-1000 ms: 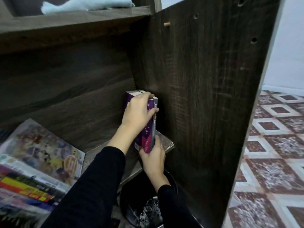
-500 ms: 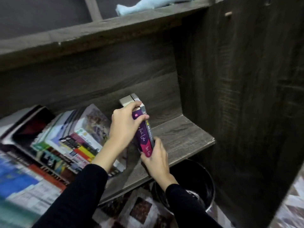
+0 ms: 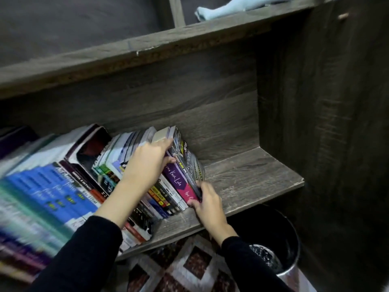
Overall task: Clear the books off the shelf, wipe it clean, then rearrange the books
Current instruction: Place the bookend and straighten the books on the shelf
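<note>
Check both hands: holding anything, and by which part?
Left hand grips the purple book at its top end; right hand pinches its bottom end.

The books (image 3: 35, 199) at the far left smear into streaks of blue and green, and the picture's edge cuts them off; I can't read a title there. My left hand (image 3: 145, 165) covers the upper spines in the middle of the row, and its fingertips are lost behind the top of the purple book (image 3: 175, 181). My right hand (image 3: 208, 201) hides the foot of that spine, so the pink lettering breaks off. Print on the thin spines is too small to read. The blue cloth (image 3: 227, 9) runs past the top edge. The shelf board (image 3: 252, 175) and my right sleeve (image 3: 248, 268) hide part of the black bin (image 3: 273, 226)
</note>
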Demonstrator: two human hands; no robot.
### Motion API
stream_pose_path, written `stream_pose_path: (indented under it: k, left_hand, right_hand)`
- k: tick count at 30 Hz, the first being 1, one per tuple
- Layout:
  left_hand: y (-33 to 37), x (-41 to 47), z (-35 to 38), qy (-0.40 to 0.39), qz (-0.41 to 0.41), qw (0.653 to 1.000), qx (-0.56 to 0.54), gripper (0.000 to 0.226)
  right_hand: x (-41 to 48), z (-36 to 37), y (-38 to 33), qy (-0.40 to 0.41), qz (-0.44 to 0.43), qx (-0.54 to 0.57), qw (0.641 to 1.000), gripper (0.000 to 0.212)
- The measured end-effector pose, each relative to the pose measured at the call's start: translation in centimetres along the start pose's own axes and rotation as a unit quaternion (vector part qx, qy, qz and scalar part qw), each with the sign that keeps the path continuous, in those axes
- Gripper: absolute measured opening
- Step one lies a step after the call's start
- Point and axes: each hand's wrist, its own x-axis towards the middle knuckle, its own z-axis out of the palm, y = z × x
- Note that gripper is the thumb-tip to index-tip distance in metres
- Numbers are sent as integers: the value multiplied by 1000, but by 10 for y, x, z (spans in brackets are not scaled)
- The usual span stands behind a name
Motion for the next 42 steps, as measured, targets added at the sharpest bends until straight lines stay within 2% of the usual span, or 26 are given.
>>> stream_pose_path:
  k: [4,12,19,28,33,37,39,42]
  left_hand:
    - [-6,3,2,-60,0,997,51,66]
    - [7,9,11,-45,-58,994,79,56]
    - [15,1,16,-18,-61,994,94,60]
    - [16,-13,15,2,-44,997,56,69]
    - [22,-26,6,29,-47,998,33,61]
    - [46,-43,5,63,-7,998,12,42]
    - [65,-53,6,33,-4,999,5,31]
    - [100,-69,14,-61,-15,997,34,25]
  right_hand:
    - [7,-5,5,-21,-6,-19,1000,46]
    - [18,-2,10,16,10,-7,1000,40]
    - [17,-2,3,25,31,-40,998,45]
    - [27,-27,-3,-88,50,-145,984,52]
    - [16,-37,-1,-94,25,-189,977,47]
    - [1,-61,-2,-80,17,-242,967,37]
    - [-8,-75,0,-84,22,-263,961,33]
    - [-32,-102,5,-101,36,-299,948,28]
